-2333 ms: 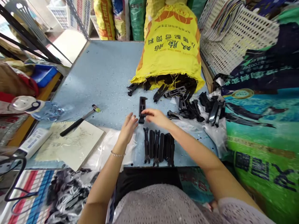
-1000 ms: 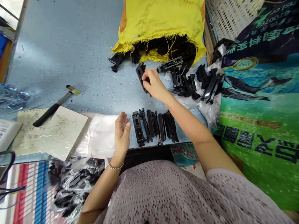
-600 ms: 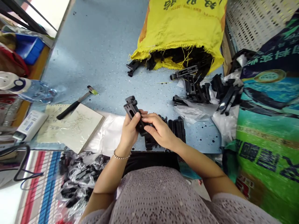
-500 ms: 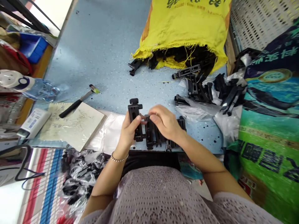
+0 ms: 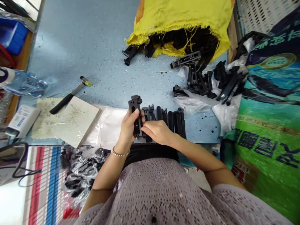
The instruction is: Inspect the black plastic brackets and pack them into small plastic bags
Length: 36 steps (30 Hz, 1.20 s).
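Observation:
My left hand (image 5: pixel 127 128) is wrapped round a long black slotted bracket (image 5: pixel 135 102), held upright near the table's front edge. Its thumb lies across the bracket's face. Against the bracket's lower right side is my right hand (image 5: pixel 159 131), thumb and fingers pressed together; what is between them is hidden. Several similar black brackets (image 5: pixel 179 122) are lined up side by side just beyond and to the right of my right hand, partly covered by it.
A yellow woven sack (image 5: pixel 182 15) spills black parts (image 5: pixel 193 73) onto the blue table (image 5: pixel 93 43). To the left lie a hammer (image 5: pixel 67 97), a cardboard piece (image 5: pixel 79 118), clear plastic bags (image 5: pixel 111 125), a white box (image 5: pixel 22 120) and a bottle (image 5: pixel 23 82). A green sack (image 5: pixel 269 134) stands right.
My right hand has come down from above the row to the lower side of the held bracket, uncovering more of the row. The view has shifted slightly.

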Available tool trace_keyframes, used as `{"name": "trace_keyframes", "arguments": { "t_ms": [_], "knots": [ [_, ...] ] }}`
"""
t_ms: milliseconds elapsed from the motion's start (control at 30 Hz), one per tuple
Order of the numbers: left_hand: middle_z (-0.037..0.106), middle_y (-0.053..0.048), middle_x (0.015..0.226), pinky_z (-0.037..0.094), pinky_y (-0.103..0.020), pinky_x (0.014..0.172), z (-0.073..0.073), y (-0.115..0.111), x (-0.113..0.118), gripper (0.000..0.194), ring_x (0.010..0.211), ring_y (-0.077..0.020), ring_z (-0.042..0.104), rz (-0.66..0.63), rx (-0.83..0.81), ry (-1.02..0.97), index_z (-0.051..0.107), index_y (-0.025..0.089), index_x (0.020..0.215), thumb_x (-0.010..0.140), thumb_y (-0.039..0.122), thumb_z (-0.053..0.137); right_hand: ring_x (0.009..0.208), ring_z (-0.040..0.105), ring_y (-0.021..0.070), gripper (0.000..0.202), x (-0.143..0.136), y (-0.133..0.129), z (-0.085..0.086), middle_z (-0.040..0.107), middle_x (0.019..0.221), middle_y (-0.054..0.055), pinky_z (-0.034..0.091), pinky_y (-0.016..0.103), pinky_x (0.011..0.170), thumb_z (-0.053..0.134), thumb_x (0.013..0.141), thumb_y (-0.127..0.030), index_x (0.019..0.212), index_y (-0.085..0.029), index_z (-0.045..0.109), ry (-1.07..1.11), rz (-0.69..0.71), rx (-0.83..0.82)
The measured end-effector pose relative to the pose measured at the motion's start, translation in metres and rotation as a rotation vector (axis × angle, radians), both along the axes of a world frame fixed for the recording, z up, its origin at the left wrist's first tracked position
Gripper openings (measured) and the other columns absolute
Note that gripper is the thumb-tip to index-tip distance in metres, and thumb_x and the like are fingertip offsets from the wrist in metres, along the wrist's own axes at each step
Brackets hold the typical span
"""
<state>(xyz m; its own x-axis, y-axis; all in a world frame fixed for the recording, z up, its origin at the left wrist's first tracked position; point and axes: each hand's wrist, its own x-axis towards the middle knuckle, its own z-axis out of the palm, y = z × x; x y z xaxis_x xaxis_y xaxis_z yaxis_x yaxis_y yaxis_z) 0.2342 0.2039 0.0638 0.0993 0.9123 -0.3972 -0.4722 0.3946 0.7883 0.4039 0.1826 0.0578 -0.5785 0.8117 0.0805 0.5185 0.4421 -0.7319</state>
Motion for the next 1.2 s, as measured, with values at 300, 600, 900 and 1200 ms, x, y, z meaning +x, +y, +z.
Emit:
{"name": "trace_keyframes", "arguments": {
  "t_ms": [300, 600, 900, 1200],
  "knots": [
    [0.070, -0.003, 0.084, 0.065, -0.032, 0.066, -0.037, -0.024, -0.007, 0.040, 0.066, -0.0153, 0.069, -0.200, -0.211, 0.019, 0.065, 0.020, 0.103, 0.079, 0.048, 0.081, 0.155, 0.032, 0.0405, 0.055, 0.068, -0.048, -0.033, 0.032, 0.167, 0.025, 0.032, 0.066, 0.121, 0.053, 0.105, -0.039, 0.153, -0.012, 0.047, -0.425, -0.427, 0.077],
    [0.072, -0.007, 0.067, 0.057, -0.030, 0.057, -0.002, -0.031, -0.026, 0.043, 0.057, -0.0188, 0.069, -0.678, -0.054, 0.083, 0.071, 0.014, 0.106, 0.092, 0.055, 0.065, 0.156, 0.035, 0.0255, 0.056, 0.045, -0.023, 0.014, 0.050, 0.159, 0.006, 0.038, 0.054, 0.126, 0.044, 0.105, -0.011, 0.156, -0.032, 0.046, -0.221, -0.019, 0.366],
    [0.069, -0.016, 0.106, 0.054, -0.042, 0.086, -0.050, -0.062, -0.068, 0.037, 0.099, -0.0292, 0.066, -0.149, 0.342, 1.293, 0.070, 0.017, 0.097, 0.089, 0.053, 0.068, 0.100, 0.075, 0.0230, 0.029, 0.043, -0.021, -0.012, 0.077, 0.112, 0.008, 0.063, 0.041, 0.090, 0.056, 0.104, -0.038, 0.124, -0.021, 0.068, 0.220, -0.286, -0.150],
    [0.067, -0.008, 0.098, 0.052, -0.032, 0.082, -0.062, -0.042, -0.098, 0.015, 0.094, -0.0203, 0.064, -0.151, 0.346, 1.025, 0.076, 0.020, 0.078, 0.087, 0.031, 0.069, 0.098, 0.077, 0.0231, 0.035, -0.020, -0.023, -0.021, 0.078, 0.101, 0.006, 0.062, 0.043, 0.089, 0.070, 0.093, -0.055, 0.107, -0.024, 0.063, 0.928, -0.434, -0.868]
  ]
}}
